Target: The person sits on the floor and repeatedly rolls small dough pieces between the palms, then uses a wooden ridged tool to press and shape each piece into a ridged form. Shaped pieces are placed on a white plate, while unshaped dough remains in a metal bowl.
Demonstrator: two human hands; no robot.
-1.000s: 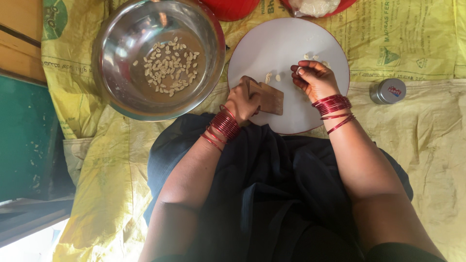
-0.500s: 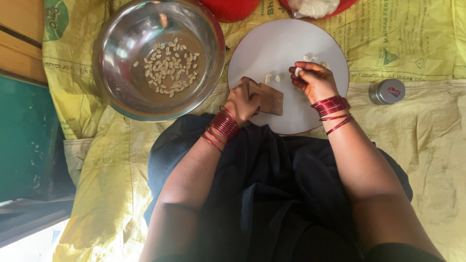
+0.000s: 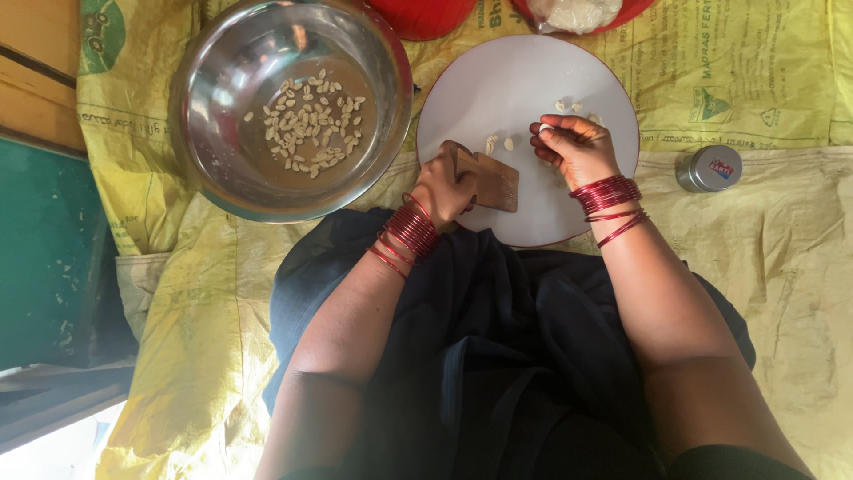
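My left hand (image 3: 442, 188) grips a small brown wooden ridged board (image 3: 491, 180) that rests on the near part of a round white board (image 3: 524, 80). My right hand (image 3: 575, 147) hovers over the white board with a small pale dough piece pinched in its fingertips. A few small pale dough pieces (image 3: 498, 142) lie on the white board between the hands, more (image 3: 573, 107) just beyond my right hand. Red bangles ring both wrists.
A large steel bowl (image 3: 213, 169) at the left holds several small shaped dough pieces (image 3: 311, 124). A small round tin (image 3: 709, 167) sits at the right. Red dishes (image 3: 422, 13) lie at the top edge, one with white dough (image 3: 582, 12). Yellow sacking (image 3: 782, 258) covers the floor.
My right hand has shifted slightly and its fingers have closed more on the small dough piece. My left hand and the wooden board stay put.
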